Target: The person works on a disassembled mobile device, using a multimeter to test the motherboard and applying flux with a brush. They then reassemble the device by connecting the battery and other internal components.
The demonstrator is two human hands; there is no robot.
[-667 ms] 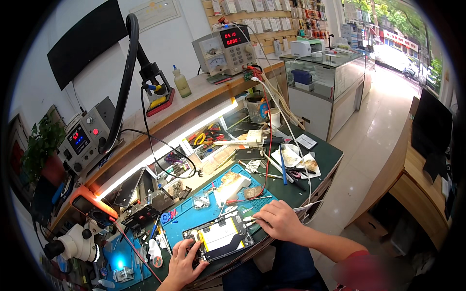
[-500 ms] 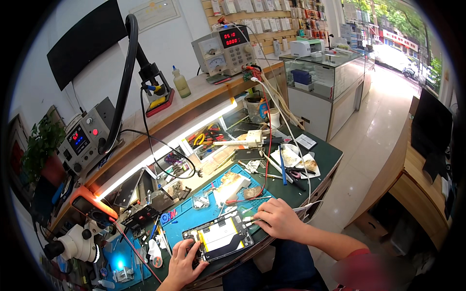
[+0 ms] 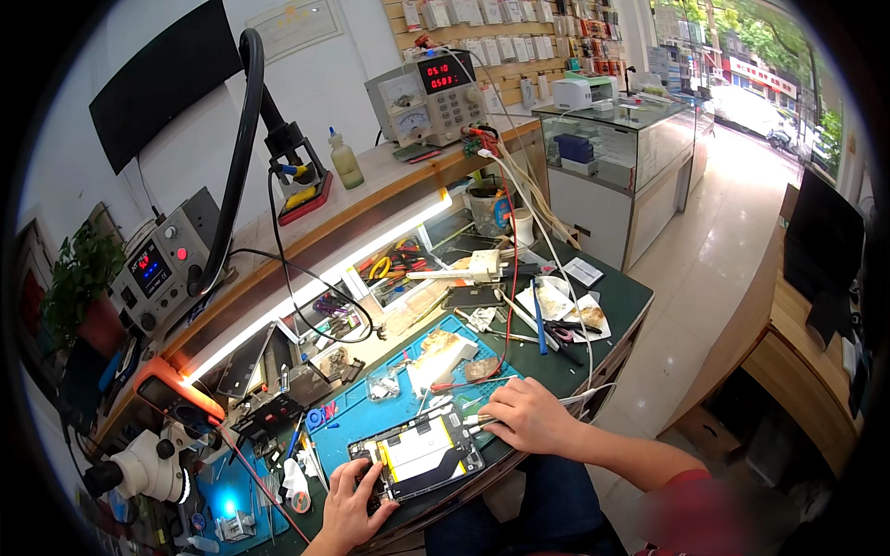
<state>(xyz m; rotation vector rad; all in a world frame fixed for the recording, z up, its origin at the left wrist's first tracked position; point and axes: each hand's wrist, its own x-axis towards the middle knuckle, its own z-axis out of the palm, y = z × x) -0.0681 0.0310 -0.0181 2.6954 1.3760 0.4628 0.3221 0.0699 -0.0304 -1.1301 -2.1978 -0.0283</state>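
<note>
From my remote seat, I see the bare left hand (image 3: 352, 508) laid on the left end of an opened, flat black tablet with a pale, yellow-edged battery (image 3: 417, 452); whether it clasps or merely steadies, I cannot tell. The tablet lies at the bench's near edge. At its right end the right hand (image 3: 530, 419) pinches a slim white cable plug (image 3: 474, 421). Beyond are a ridged, rubbery blue mat (image 3: 348, 414) and a scorched, blocky white lump (image 3: 445, 361). Farther off, on the grey boxy power supply (image 3: 408, 102), the lower red readout has just climbed, so I judge the connection is now drawing current
</note>
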